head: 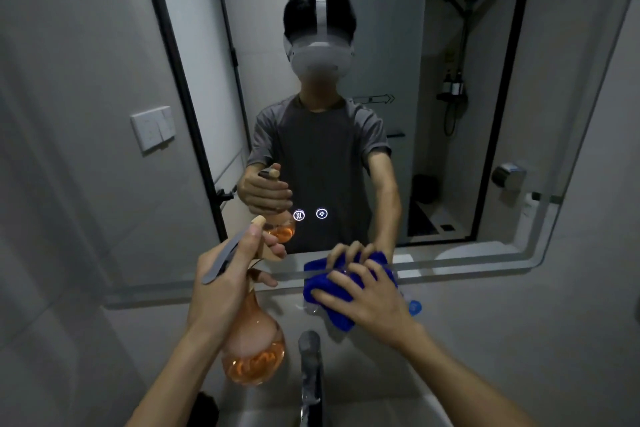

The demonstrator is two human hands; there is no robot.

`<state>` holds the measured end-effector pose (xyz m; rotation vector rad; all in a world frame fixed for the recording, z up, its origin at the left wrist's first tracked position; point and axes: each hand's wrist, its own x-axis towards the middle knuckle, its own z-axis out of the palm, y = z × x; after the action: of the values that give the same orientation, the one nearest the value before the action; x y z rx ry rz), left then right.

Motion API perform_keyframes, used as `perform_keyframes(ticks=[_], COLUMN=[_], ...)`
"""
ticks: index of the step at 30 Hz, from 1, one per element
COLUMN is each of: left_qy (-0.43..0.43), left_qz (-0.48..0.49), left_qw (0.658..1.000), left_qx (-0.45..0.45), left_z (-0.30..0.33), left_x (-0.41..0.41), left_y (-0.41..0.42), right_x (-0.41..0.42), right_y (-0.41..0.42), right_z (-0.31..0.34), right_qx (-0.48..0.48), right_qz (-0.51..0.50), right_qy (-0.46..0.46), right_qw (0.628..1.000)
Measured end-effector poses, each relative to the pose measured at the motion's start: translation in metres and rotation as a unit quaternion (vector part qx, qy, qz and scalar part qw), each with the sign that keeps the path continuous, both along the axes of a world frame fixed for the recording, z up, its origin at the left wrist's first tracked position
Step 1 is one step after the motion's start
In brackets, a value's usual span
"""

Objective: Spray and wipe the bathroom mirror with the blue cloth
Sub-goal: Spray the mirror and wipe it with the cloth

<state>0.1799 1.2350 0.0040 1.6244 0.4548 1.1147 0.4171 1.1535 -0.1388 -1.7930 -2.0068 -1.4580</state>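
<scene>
The bathroom mirror (450, 114) fills the wall ahead, with two lit round icons near its lower middle. My left hand (228, 274) grips the neck and trigger of an orange spray bottle (254, 350), its nozzle close to the glass. My right hand (363, 291) presses the bunched blue cloth (332, 288) against the mirror's bottom edge, fingers curled over it. Both hands and the bottle are reflected in the glass.
A chrome tap (310, 367) rises over the white basin directly below my hands. A blue-capped item (414, 307) lies beside the cloth. A wall switch plate (152, 128) is on the left wall. The mirror reflects a person in a headset and a shower area.
</scene>
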Motion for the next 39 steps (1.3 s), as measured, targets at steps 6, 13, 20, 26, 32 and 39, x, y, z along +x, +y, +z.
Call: perform_keyframes(ticks=[6,13,20,26,32,39], left_qy=[-0.015,-0.013,0.000,0.028,0.030,0.043], left_qz=[0.009,0.013,0.027,0.030,0.036,0.031], left_qw=[1.000,1.000,1.000,0.999,0.999,0.999], left_qx=[-0.018,-0.004,-0.017,-0.006,-0.014,-0.004], left_z=[0.001,0.005,0.003,-0.002,-0.006,-0.007], left_x=[-0.003,0.003,0.000,-0.008,-0.017,-0.022], left_y=[0.005,0.008,0.006,0.004,0.004,0.008], right_x=[0.045,0.037,-0.002,-0.025,-0.009,-0.003], right_y=[-0.014,0.001,0.004,-0.002,-0.009,-0.003], right_z=[0.120,0.167,-0.002,0.001,0.128,0.257], right_qx=[0.309,0.467,0.099,0.062,0.248,0.377], right_qz=[0.000,-0.039,-0.006,-0.007,-0.027,-0.055], right_qy=[0.114,0.217,0.064,0.122,0.227,0.299], right_qw=[0.944,0.856,0.993,0.991,0.942,0.875])
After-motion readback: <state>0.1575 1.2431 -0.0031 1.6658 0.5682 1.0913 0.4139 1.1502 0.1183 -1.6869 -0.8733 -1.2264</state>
